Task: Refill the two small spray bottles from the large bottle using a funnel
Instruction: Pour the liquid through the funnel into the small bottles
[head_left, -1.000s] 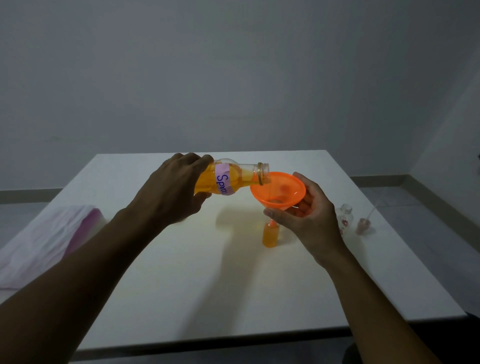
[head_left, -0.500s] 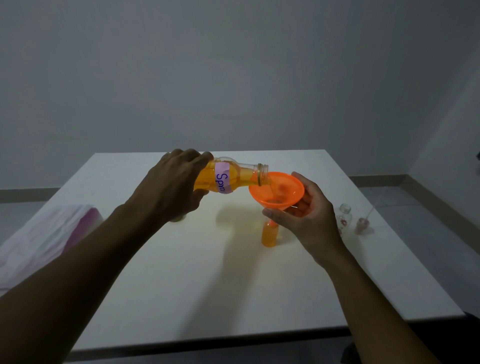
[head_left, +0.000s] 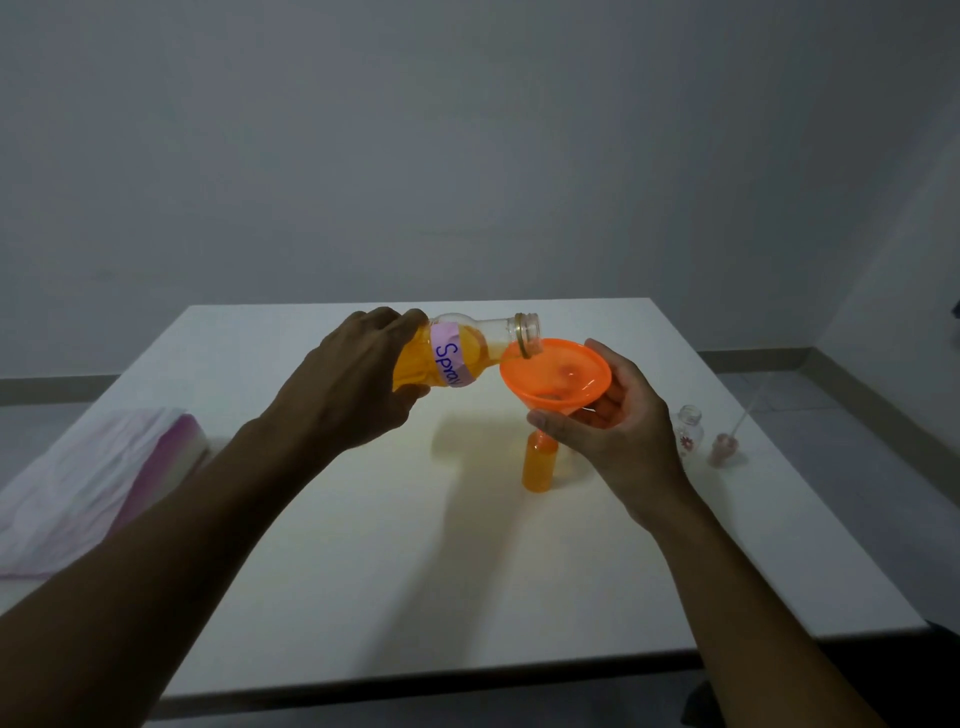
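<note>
Left hand (head_left: 358, 374) grips the large clear plastic bottle of orange liquid (head_left: 470, 349), tipped with its mouth at the rim of the orange plastic funnel (head_left: 556, 376). The pink label (head_left: 451, 361) reads "Spray" in blue pen. Right hand (head_left: 618, 431) holds the funnel, which sits in a small orange spray bottle (head_left: 538, 465) on the white surface (head_left: 415, 545).

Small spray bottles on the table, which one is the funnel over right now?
The orange-filled bottle, standing directly under the orange funnel that the right hand holds. The clear flower-print bottle stands apart to the right, with nothing above it.
</note>
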